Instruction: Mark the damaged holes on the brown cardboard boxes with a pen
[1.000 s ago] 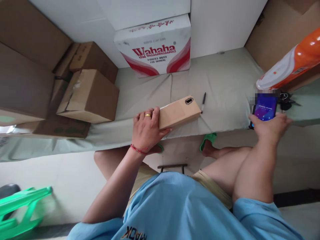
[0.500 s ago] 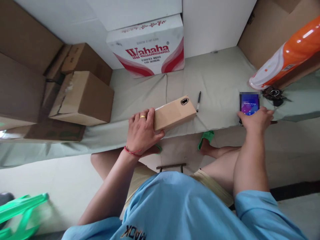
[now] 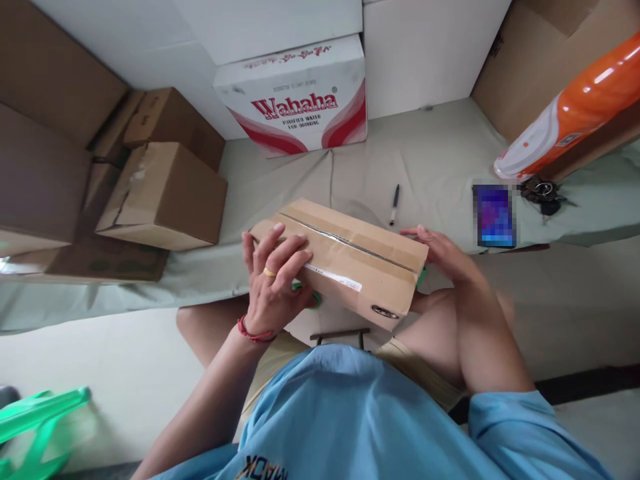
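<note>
A small brown cardboard box (image 3: 345, 257) is tilted toward me at the front edge of the table. A dark seam runs along its upper face, a white label strip (image 3: 333, 277) lies on the side facing me, and a dark oval mark is near its right end. My left hand (image 3: 280, 277), with a ring and a red bracelet, is closed around the box's left part. At the box's right end is my right hand (image 3: 445, 253), fingers stretched out and thumb side hidden; whether it touches the box I cannot tell. The phone (image 3: 495, 215) lies to its right.
A pen (image 3: 395, 205) lies beyond the box on the cloth-covered table (image 3: 425, 147). Keys (image 3: 544, 193) and an orange-and-white bottle (image 3: 565, 113) are at the right. Cardboard boxes (image 3: 170, 193) stand at the left, a Wahaha carton (image 3: 300, 100) at the back.
My right hand has left the phone and moved left to the box's right end. My left hand has turned and tilted the box, so its seamed face and label now show.
</note>
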`<action>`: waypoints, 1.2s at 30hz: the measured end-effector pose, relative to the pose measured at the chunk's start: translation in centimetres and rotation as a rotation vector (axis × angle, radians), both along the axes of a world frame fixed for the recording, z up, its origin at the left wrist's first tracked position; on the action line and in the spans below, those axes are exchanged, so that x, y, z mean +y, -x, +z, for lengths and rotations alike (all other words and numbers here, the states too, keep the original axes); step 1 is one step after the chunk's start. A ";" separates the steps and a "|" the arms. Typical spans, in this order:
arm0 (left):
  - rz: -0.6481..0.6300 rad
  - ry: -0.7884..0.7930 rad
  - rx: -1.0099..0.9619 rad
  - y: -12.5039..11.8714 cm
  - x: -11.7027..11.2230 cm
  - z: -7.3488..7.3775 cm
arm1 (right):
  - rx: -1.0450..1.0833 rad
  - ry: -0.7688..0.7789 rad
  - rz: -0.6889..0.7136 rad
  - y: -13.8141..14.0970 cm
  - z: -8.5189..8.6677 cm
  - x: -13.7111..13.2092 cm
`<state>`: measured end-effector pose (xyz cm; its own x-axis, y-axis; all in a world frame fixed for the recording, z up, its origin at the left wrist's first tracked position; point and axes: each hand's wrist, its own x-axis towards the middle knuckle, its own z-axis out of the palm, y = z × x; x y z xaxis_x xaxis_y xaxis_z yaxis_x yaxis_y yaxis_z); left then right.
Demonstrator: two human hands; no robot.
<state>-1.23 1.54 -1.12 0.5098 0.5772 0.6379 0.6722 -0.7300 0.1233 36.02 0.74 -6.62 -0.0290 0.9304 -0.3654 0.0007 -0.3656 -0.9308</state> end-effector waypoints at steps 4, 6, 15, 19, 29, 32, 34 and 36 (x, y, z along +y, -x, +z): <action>0.034 -0.075 -0.007 0.5 0.5 -1.4 | 0.234 0.096 0.204 1.8 0.7 -0.2; 0.042 -0.083 -0.004 0.5 0.7 -2.4 | 0.317 0.088 0.217 1.8 1.1 -0.3; 0.071 -0.011 -0.028 -0.2 1.4 -5.7 | 0.265 0.060 0.194 2.1 2.5 -0.6; 0.234 0.010 -0.094 0.0 2.2 -7.1 | 0.268 0.015 -0.007 1.6 2.6 0.0; 0.497 0.398 0.005 0.5 3.4 -11.5 | -0.124 -0.234 -0.856 -9.3 5.5 10.1; 0.508 0.385 0.017 -0.1 3.0 -11.2 | -0.157 -0.248 -0.815 -12.6 5.9 14.0; 0.510 0.402 0.012 -0.3 2.9 -10.9 | -0.144 -0.245 -0.803 -13.5 6.4 16.0; 0.512 0.430 -0.002 -0.4 3.0 -10.7 | -0.116 -0.233 -0.803 -12.9 7.3 17.1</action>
<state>-0.81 4.49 -11.81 0.1031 0.9491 0.2975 0.9201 -0.2046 0.3341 48.89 17.79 0.66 0.6991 0.7046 -0.1219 -0.0776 -0.0947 -0.9925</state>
